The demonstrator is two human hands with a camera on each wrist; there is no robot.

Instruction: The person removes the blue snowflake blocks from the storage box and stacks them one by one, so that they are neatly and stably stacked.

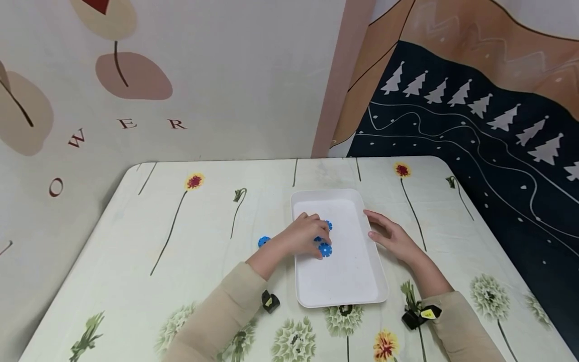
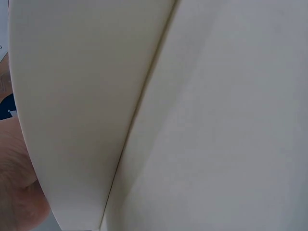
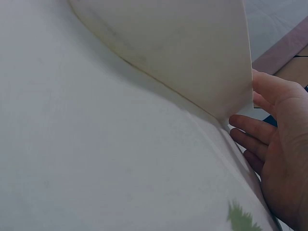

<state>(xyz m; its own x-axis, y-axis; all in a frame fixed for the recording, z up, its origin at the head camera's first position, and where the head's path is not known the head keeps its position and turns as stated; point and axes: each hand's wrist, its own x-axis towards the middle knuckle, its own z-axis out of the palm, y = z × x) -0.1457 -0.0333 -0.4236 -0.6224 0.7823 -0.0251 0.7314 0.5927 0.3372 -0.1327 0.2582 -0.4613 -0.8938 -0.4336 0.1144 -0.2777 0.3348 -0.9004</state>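
In the head view, the left hand (image 1: 305, 235) is over the left half of a white tray (image 1: 341, 296), its fingers bent. Small blue notched discs (image 1: 324, 250) show between and beside its thumb and fingertips; whether it grips one is not clear. The left wrist view has the tray wall (image 2: 82, 106) large, with part of the left hand (image 2: 19, 178) at the left edge. Outside the tray's right side, the right hand (image 1: 393, 239) has its fingers spread and fingertips at the rim. In the right wrist view, the right hand (image 3: 284, 144) is at the tray wall (image 3: 192, 53).
Another blue disc (image 1: 264, 242) lies on the flowered tablecloth (image 1: 217, 221), left of the tray and partly behind the left wrist. Black straps with yellow marks are near the left sleeve (image 1: 270, 301) and right sleeve (image 1: 420, 317). Printed walls stand behind the table.
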